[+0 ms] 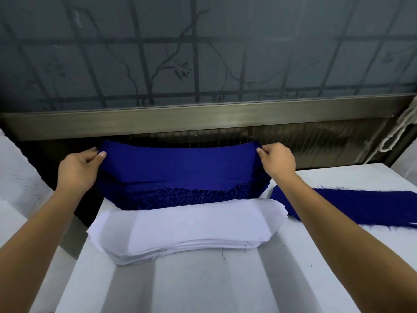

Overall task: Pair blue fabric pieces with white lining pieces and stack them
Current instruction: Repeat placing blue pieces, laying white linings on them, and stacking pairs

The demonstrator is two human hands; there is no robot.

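Note:
A blue fabric piece (pixel 180 163) is lifted at its far corners above a thick stack of blue pieces (pixel 180 197) with frayed edges. My left hand (pixel 79 168) pinches its left corner and my right hand (pixel 277 160) pinches its right corner. In front of the blue stack lies a stack of white lining pieces (pixel 187 229), curved in the same shape, on the white table (pixel 203 285). More blue fabric (pixel 361 208) lies flat to the right, partly under my right forearm.
A metal window ledge (pixel 203 118) and frosted window run behind the blue stack. A white cord (pixel 397 134) hangs at the far right. White cloth-covered surfaces (pixel 18 177) sit to the left, with a dark gap between them and the table.

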